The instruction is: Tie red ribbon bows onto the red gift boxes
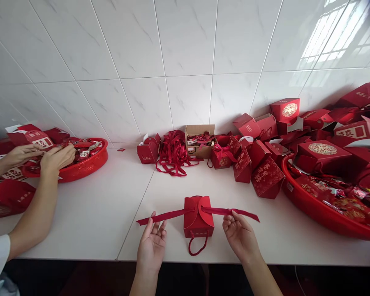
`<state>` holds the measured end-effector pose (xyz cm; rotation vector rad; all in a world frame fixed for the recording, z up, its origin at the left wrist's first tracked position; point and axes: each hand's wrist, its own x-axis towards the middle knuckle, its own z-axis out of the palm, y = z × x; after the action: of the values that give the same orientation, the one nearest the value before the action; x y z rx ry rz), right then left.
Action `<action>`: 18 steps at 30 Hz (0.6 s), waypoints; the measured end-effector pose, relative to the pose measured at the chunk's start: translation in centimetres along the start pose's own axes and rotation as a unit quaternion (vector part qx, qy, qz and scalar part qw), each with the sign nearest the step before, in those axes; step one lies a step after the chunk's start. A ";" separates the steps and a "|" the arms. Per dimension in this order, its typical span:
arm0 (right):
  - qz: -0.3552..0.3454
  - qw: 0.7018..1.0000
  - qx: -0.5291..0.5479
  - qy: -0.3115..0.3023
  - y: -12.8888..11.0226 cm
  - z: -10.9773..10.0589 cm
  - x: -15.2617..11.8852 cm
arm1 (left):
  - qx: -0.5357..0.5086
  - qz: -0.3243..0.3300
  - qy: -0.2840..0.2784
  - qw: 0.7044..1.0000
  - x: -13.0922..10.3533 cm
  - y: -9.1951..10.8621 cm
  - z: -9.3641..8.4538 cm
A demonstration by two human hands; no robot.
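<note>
A small red gift box [199,222] stands near the table's front edge. Its two curved top flaps are folded together, and a twisted cord handle [198,251] hangs at the near side. Dark red ribbon [172,215] passes through slots in the flaps, its two ends drawn out to the sides. My left hand [151,246], palm up, grips the left ribbon end between thumb and finger, other fingers loosely curled. On the other side, my right hand [241,234] pinches the right end, with the tail sticking out past the fingers. Neither hand touches the box.
Behind lie a heap of ribbons [174,150], a cardboard box [200,150] and a bow-tied gift box [222,158]. Piled red boxes [268,174] and a red basin [319,213] of wrapped sweets fill the right. A co-worker's hands [57,158] work over another basin [86,168] at left.
</note>
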<state>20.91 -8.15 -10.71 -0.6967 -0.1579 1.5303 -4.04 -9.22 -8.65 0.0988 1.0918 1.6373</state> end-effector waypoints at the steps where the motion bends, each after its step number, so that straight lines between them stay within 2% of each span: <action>1: -0.003 1.000 0.001 0.011 -0.1 0.1 0.0 | -0.004 0.001 0.001 1.000 0.0 0.2 0.0; 3: -0.029 0.999 -0.018 0.018 -0.6 0.6 -0.2 | -0.014 0.011 0.007 1.000 0.1 0.7 0.2; 6: -0.124 0.988 -0.095 0.014 -1.5 1.6 -0.4 | -0.001 0.092 0.034 0.995 -0.2 1.6 0.9; 10: -0.271 0.936 -0.225 0.018 -3.1 3.6 -0.3 | 0.040 0.200 0.038 0.978 -0.7 2.9 2.7; 14: -0.371 0.872 -0.319 -0.006 -4.9 6.2 -0.4 | 0.090 0.285 -0.054 0.953 -1.1 4.4 5.5; 18: -0.417 0.825 -0.375 -0.066 -6.3 9.2 -0.9 | 0.167 0.369 -0.142 0.903 -1.8 5.7 8.7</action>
<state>21.54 -5.42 0.08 -0.9528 -1.0747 0.6138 -2.57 -5.26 1.03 1.0564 1.1639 1.9784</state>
